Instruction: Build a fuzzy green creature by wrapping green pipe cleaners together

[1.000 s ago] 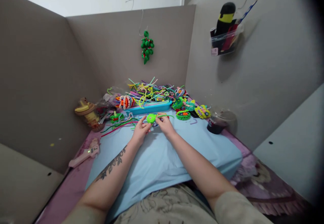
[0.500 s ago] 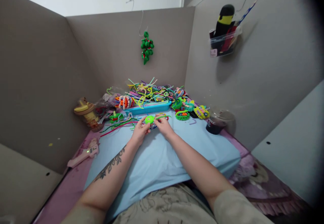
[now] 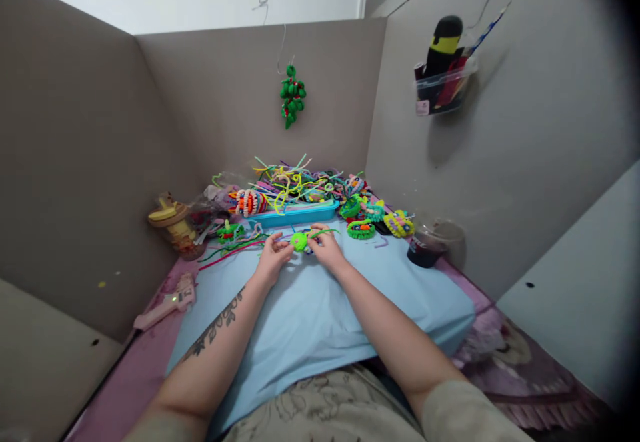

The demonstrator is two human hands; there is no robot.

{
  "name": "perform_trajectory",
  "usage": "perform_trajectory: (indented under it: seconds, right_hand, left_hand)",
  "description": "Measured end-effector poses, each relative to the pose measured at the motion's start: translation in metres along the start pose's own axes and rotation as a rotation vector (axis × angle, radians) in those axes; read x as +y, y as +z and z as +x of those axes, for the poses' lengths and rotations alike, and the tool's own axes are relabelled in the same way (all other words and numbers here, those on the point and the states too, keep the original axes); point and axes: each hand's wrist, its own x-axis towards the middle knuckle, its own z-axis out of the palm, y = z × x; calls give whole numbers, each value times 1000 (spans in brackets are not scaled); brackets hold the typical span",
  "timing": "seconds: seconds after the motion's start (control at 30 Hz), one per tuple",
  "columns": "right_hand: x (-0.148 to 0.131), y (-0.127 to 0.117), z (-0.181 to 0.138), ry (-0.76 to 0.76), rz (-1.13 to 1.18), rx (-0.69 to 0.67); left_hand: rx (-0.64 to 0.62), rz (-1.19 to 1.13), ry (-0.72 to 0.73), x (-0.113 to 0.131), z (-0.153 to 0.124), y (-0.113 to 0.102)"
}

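Our left hand [image 3: 273,260] lies on the light blue cloth [image 3: 310,335], with the pink glue gun [image 3: 167,302] well apart to its left at the cloth's edge. We have its fingers drawn together, thumb against fingertips, in a pinch on the left edge of the green coil [image 3: 299,241].

We hold the coil just above the cloth, between the two hands and just in front of the near wall of the blue tray [image 3: 295,215]. It lies directly to the right of the left fingertips and directly to the left of the right ones. Both hands touch it, so neither is nearer.

Our right hand [image 3: 327,250] is closed on the coil's right edge, where the green stem [image 3: 327,231] leaves it. The stem runs to the right and slightly away from us, above the right fingers. Its long axis is roughly parallel to the tray's near wall.

Further right, the green ring [image 3: 361,230] lies near the stem's free end but apart from it. The dark cup [image 3: 424,250] stands well apart.
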Motion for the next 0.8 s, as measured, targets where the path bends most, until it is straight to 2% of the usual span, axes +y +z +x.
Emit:
perform_trajectory:
  seconds: [0.17,0.33,0.8]
  right_hand:
    - [-3,-2,0,-10,-2,-27]
    - [-7,-1,-1,-43,2,-63]
    - [-10,2,-1,4,67,-37]
  left_hand:
    - [-164,-16,-88,1,-6,3]
    - [-246,-111,-130,1,-11,8]
    - [-68,-224,-103,1,-8,12]
